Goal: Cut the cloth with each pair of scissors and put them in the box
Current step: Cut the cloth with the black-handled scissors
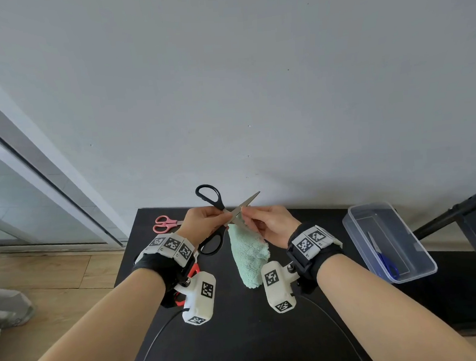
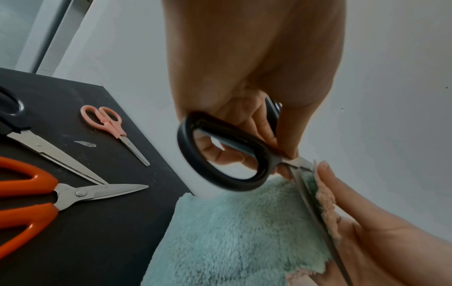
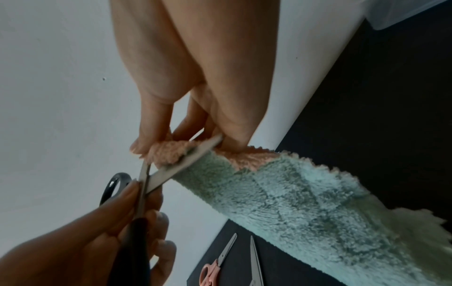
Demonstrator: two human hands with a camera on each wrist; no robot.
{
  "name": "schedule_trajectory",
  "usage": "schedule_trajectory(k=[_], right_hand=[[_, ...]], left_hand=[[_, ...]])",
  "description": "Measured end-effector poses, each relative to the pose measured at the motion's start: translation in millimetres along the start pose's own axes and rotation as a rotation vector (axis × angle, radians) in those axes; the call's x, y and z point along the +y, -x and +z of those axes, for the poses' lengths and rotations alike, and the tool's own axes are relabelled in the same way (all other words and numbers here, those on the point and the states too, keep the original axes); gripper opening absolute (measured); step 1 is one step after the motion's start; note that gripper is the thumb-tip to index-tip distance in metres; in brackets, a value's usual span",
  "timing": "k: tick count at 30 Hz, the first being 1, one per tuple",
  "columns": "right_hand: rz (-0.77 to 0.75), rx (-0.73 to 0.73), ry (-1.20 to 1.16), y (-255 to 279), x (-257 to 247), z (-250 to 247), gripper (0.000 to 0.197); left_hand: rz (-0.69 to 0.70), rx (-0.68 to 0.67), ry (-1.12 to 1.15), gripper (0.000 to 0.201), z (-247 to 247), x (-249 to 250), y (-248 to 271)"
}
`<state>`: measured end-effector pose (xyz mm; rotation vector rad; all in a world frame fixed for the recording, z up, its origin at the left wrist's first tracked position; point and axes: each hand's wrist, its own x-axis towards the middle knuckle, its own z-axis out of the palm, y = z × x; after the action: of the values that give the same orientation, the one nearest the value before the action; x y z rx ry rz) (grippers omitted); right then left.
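Observation:
My left hand (image 1: 206,220) grips large black-handled scissors (image 1: 214,201) by the shanks near the pivot, held above the black table (image 1: 242,338). Both finger loops (image 2: 220,152) are empty. The blades (image 3: 186,164) stand apart in a V across the top edge of a mint-green fleece cloth (image 1: 250,255) with a peach underside (image 3: 168,152). My right hand (image 1: 265,225) pinches that top edge right beside the blades, and the cloth hangs down to the table. A clear plastic box (image 1: 422,254) at the right holds blue-handled scissors (image 1: 386,260).
On the table's left lie small pink scissors (image 2: 110,125), orange-handled scissors (image 2: 36,193) and another black-handled pair (image 2: 24,131). A grey wall runs just behind the table. A dark stand (image 1: 458,212) rises at the right, and wooden floor (image 1: 55,277) lies to the left.

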<state>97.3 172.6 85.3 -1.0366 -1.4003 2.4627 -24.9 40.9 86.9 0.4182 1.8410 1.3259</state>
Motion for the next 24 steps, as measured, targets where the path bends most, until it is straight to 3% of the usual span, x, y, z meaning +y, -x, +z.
schedule_trajectory(k=[5, 10, 15, 24], right_hand=[[-0.026, -0.049, 0.071, 1.3, 6.4, 0.4, 0.027], [-0.031, -0.045, 0.101, -4.8, 11.8, -3.4, 0.007], [-0.105, -0.008, 0.226, -10.9, 17.2, -7.7, 0.006], [-0.149, 0.040, 0.176, -11.1, 15.9, -15.8, 0.027]], left_hand=[[0.015, -0.026, 0.015, 0.009, 4.1, -0.8, 0.9], [0.019, -0.037, -0.026, 0.008, 5.9, -0.4, 2.3], [0.007, -0.073, -0.041, 0.010, 4.5, -3.3, 4.4], [0.004, -0.083, -0.154, 0.009, -2.9, -3.9, 3.3]])
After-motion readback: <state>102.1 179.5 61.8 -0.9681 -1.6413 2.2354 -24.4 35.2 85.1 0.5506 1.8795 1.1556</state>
